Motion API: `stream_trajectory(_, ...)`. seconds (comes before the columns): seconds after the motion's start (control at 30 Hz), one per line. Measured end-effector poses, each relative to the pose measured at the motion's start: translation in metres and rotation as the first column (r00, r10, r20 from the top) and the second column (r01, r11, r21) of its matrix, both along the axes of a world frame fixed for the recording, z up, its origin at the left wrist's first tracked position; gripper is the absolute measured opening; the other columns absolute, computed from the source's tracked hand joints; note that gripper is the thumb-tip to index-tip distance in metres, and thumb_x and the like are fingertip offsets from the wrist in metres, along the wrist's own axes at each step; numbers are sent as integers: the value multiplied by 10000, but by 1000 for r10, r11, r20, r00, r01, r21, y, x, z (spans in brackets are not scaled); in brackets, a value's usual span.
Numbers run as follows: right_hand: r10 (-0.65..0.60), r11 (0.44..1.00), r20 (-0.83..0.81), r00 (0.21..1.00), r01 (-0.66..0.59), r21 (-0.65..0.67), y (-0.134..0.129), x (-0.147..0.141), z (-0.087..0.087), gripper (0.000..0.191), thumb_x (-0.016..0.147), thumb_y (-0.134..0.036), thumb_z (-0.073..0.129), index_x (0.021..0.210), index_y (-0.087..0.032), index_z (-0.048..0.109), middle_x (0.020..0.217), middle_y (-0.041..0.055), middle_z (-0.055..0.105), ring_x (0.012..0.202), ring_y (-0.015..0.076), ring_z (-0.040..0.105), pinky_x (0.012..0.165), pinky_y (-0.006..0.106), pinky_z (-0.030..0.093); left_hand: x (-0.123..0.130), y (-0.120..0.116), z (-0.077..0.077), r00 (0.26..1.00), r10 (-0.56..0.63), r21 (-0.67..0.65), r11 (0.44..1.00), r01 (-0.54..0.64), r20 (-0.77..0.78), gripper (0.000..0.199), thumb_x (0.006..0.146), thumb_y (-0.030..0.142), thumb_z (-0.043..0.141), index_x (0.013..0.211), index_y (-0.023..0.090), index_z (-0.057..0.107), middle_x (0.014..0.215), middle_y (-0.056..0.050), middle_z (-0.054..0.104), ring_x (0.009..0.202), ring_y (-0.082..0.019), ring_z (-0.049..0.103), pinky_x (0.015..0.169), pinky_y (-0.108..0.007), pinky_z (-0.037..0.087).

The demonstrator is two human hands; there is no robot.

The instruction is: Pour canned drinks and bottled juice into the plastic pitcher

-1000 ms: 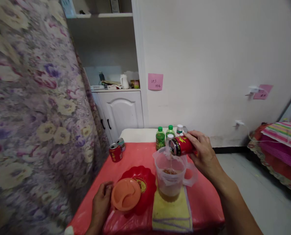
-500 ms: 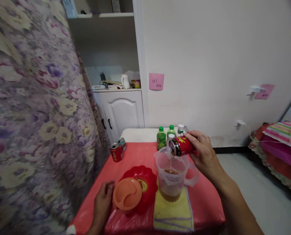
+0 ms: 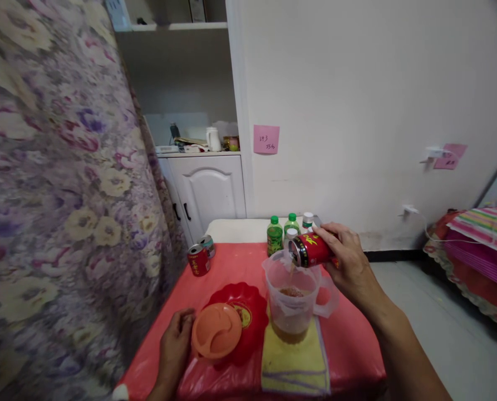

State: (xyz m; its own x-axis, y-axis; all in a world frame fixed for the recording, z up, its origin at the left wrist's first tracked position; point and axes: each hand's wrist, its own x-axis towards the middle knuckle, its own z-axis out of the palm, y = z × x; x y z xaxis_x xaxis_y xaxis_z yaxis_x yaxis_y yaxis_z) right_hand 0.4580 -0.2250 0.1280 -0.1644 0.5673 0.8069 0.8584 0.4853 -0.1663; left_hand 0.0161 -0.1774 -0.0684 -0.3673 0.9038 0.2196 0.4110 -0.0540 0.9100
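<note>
My right hand (image 3: 343, 253) grips a red and black drink can (image 3: 311, 249), tipped left over a translucent plastic measuring jug (image 3: 292, 312). A thin stream leaves the can's mouth, and brown liquid fills the lower part of the jug. Beneath the jug lies a folded yellow cloth (image 3: 295, 365). My left hand (image 3: 176, 337) rests on the table with its fingers curled in, just left of an orange divided dish (image 3: 217, 331). Whether the fingertips touch the dish is unclear. The dish overlaps a red scalloped plate (image 3: 254, 328).
Two cans, one red (image 3: 198, 260) and one teal-grey (image 3: 207, 245), stand at the table's left edge. Behind the jug are green-capped bottles (image 3: 275, 236) and white-capped bottles (image 3: 308, 220). A floral curtain (image 3: 73, 195) hangs at left, a wall (image 3: 335, 111) behind.
The stream from the can has become thinner and shorter. Both hands, the can and the jug keep almost the same places; the view shifts very slightly.
</note>
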Motion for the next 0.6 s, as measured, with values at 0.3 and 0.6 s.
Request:
stream_trajectory(0.3,2,1000,3,1000,-2,-5,-2,2,0,708,822,52,492,1457,-259,465,1376,114,530,1335,290,450,1132,526,420,2,-1,6,1000,23,-9,1000,-23,3,402,731,546,607,937,213,697,932,-68,779,868,-282,715,788,-385,570)
stream_trajectory(0.6,-8,1000,15,1000,8,-10,-1,4,-2,675,832,49,498,1440,-243,483,1381,117,530,1338,288,450,1133,515,424,-2,1,-1,1000,-1,11,1000,1,1,421,739,560,610,964,212,686,938,-62,774,895,-279,711,802,-378,569)
